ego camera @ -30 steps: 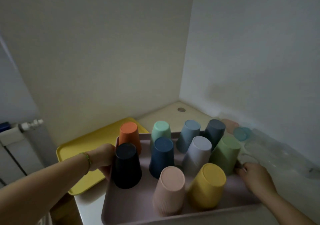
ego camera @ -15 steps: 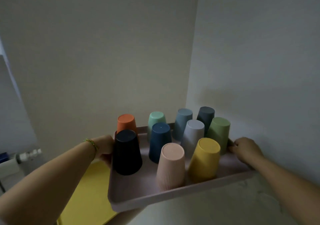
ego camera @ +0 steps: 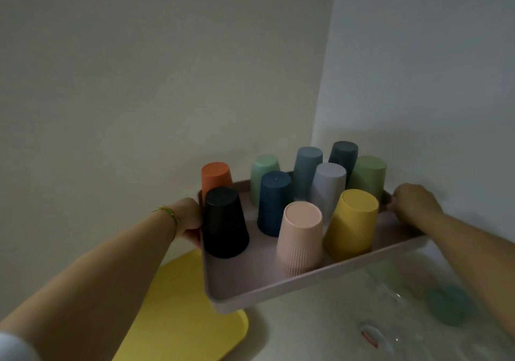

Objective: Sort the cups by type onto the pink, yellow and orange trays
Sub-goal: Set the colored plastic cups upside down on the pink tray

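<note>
The pink tray (ego camera: 250, 285) hung in the air, carried from both ends. The left hand (ego camera: 191, 218) gripped its left rim, fingers curled under the edge and partly hidden behind the black cup (ego camera: 224, 221). The right hand (ego camera: 415, 207) was closed over the right rim. Ten upturned cups (ego camera: 274, 202) stood loose on the tray, close together. Its near-left corner looked lower than its right end.

Below the tray's left corner lay the yellow tray (ego camera: 181, 319) on the tabletop (ego camera: 306, 333). Below its right end sat a teal cup (ego camera: 448, 307) and some clear glassware (ego camera: 390, 299), too blurred to name. No orange tray was in view.

The slope was probably the main risk. The cups were light and unsecured, so any further tilt or a jolt could slide the peach cup (ego camera: 299, 235) and the yellow cup (ego camera: 351, 224) over the shallow near rim. One toppling cup would likely knock its neighbours. Setting the tray down blind could also catch the glassware beneath.
</note>
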